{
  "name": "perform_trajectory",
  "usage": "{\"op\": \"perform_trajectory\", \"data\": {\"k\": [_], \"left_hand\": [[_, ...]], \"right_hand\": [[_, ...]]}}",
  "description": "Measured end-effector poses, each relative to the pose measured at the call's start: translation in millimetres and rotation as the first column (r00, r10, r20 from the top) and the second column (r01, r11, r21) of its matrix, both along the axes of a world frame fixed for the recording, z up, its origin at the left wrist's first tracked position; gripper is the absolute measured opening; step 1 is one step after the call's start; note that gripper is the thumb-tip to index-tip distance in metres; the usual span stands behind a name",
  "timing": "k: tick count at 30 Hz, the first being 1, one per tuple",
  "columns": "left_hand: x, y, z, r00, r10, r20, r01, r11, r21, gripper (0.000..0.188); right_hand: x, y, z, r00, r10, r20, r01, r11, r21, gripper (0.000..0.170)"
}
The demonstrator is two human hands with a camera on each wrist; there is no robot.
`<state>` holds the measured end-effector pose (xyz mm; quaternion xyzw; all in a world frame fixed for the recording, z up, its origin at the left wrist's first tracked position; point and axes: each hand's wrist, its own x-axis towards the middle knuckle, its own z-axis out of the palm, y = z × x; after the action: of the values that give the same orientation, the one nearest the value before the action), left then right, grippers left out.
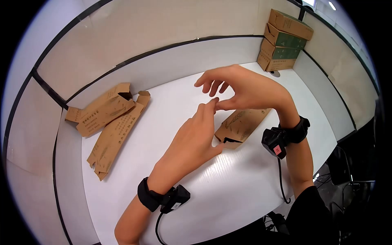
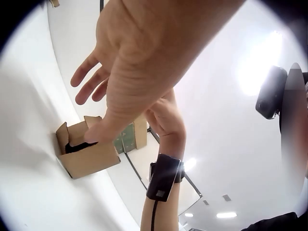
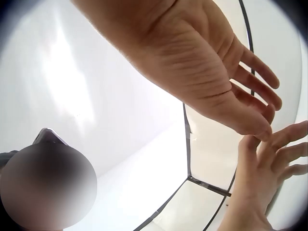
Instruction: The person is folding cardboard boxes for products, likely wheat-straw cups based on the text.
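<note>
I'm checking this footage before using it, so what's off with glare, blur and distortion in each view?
Head view: straight edges bow, corners go black, and glare streaks the table. Left wrist view: the ceiling light burns out white, and an oval blur hides part of the right edge. Right wrist view: a glare patch at upper left, a blurred disc at lower left.

Seven cardboard boxes are in view: four in the stack [image 1: 286, 36] at the upper right of the head frame, two loose boxes [image 1: 112, 141] at the left, and one middle box [image 1: 241, 124] near the centre. There are two hands, one left hand [image 1: 188, 136] and one right hand [image 1: 253, 87], two wrist cameras [image 1: 176, 199], one per wrist, and one table [image 1: 167, 104].
</note>
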<state>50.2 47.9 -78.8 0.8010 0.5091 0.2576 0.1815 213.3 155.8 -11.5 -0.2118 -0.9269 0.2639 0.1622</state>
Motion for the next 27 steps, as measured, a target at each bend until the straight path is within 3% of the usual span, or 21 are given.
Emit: {"op": "perform_trajectory", "data": {"k": [2, 4, 7, 9, 13, 14, 18, 20, 21, 23, 24, 25, 27], "left_hand": [[0, 2, 0, 0.998, -0.035, -0.052, 0.034, 0.999, -0.032, 0.080], [4, 4, -13, 0.997, -0.076, 0.034, 0.079, 0.993, -0.083, 0.070], [12, 3, -29, 0.997, -0.075, 0.022, 0.075, 0.997, 0.032, 0.062], [15, 3, -32, 0.998, -0.063, -0.021, 0.063, 0.998, 0.013, 0.055], [19, 1, -31, 0.997, -0.078, 0.007, 0.078, 0.997, 0.028, 0.043], [20, 1, -35, 0.997, -0.063, 0.033, 0.059, 0.993, 0.100, 0.038], [18, 2, -33, 0.997, -0.072, 0.039, 0.068, 0.993, 0.101, 0.035], [18, 1, -27, 0.998, -0.057, 0.016, 0.056, 0.994, 0.090, 0.031], [16, 2, -27, 0.999, -0.032, 0.021, 0.028, 0.983, 0.180, 0.027], [9, 7, -29, 0.999, 0.016, 0.037, -0.028, 0.935, 0.353, 0.020], [6, 9, -26, 0.990, 0.029, 0.140, -0.082, 0.916, 0.394, 0.010], [2, 9, -20, 0.976, 0.099, 0.195, -0.168, 0.909, 0.381, 0.008], [-5, 10, -3, 0.924, 0.200, 0.325, -0.319, 0.873, 0.368, 0.014]], "right_hand": [[1, 0, -2, 0.996, -0.016, 0.090, 0.016, 1.000, -0.005, 0.053], [1, -1, -1, 0.986, 0.039, 0.163, -0.031, 0.998, -0.050, 0.061], [0, -7, -3, 0.974, 0.029, 0.224, -0.027, 1.000, -0.010, 0.061], [-5, -12, 0, 0.968, 0.011, 0.251, -0.004, 1.000, -0.027, 0.062], [-7, -17, -1, 0.966, 0.014, 0.257, -0.013, 1.000, -0.006, 0.062], [-8, -19, 2, 0.963, 0.012, 0.269, -0.009, 1.000, -0.011, 0.063], [-8, -21, 1, 0.971, 0.005, 0.240, -0.014, 0.999, 0.033, 0.060], [-8, -22, 1, 0.982, -0.034, 0.187, 0.026, 0.999, 0.048, 0.052], [-8, -22, 1, 0.986, -0.053, 0.160, 0.045, 0.998, 0.055, 0.047], [-11, -18, 1, 0.993, -0.020, -0.117, 0.039, 0.987, 0.159, 0.038], [-13, -17, 1, 0.968, 0.007, -0.252, 0.048, 0.977, 0.209, 0.034], [-15, -19, 2, 0.923, -0.015, -0.385, 0.125, 0.957, 0.263, 0.024], [-15, -22, 11, 0.859, 0.002, -0.512, 0.241, 0.880, 0.409, 0.022]]}}
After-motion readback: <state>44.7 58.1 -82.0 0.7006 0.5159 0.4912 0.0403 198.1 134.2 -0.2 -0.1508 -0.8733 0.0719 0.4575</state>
